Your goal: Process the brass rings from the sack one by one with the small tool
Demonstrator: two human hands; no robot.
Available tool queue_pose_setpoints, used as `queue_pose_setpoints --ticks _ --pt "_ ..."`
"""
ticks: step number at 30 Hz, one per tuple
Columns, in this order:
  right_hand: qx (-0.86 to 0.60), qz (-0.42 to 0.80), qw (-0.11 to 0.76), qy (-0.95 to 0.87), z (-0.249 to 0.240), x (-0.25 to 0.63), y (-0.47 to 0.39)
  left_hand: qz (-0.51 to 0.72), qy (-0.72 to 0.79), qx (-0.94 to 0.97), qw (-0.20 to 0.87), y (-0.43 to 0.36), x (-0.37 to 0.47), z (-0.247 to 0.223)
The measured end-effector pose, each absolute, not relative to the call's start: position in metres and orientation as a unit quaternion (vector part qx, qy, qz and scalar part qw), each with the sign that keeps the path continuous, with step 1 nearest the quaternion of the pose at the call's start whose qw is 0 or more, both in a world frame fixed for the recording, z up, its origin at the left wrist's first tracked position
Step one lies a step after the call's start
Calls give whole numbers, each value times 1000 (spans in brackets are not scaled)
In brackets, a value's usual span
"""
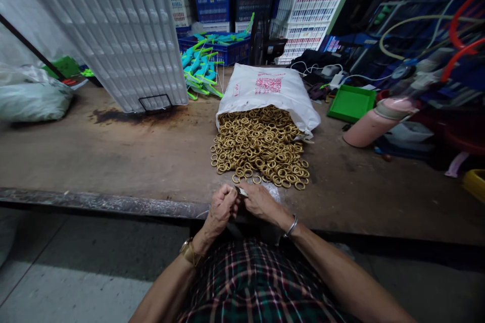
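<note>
At the table's front edge, my left hand (223,205) is closed, fingers curled in; whatever it pinches is hidden. Close against it on the right, my right hand (262,202) is closed round a small dark and whitish piece (241,192), too small for me to tell its kind. Just beyond both hands lies a heap of brass-coloured rings (261,146). The rings spill toward me from the mouth of a white woven sack (246,88) with red print, which lies on its side.
A ribbed translucent panel (113,25) stands on the wooden table (159,156) at left. Turquoise and green plastic pieces (200,68) lie behind. On the right are a green tray (351,103) and a pink bottle (373,123). Stacked crates (306,5) line the back.
</note>
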State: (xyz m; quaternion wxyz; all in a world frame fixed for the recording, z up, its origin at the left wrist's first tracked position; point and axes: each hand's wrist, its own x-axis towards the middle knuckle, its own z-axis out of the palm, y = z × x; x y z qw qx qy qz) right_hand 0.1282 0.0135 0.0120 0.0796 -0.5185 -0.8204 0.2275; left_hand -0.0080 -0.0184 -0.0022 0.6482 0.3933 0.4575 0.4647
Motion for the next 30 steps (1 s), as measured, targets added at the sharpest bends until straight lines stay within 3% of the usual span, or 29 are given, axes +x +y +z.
queue_pose_setpoints --ticks 4,7,12,15,18,23,30 --pt "-547 188 89 -811 5 138 21 454 402 378 699 -20 -10 7" --pt "-577 214 164 -771 -1 142 26 469 359 342 730 -17 -11 11" --pt "-555 404 305 -660 -1 132 25 486 338 270 759 -11 -10 13" --pt "-495 557 284 -603 2 124 20 494 346 234 763 -10 -8 10" --pt "-447 626 278 -575 2 121 17 493 364 224 758 -10 -9 7" --pt "-499 539 335 -590 -2 125 21 500 380 215 748 -8 -14 3" --pt "-503 444 286 -684 -4 129 24 511 375 174 754 -6 -16 0"
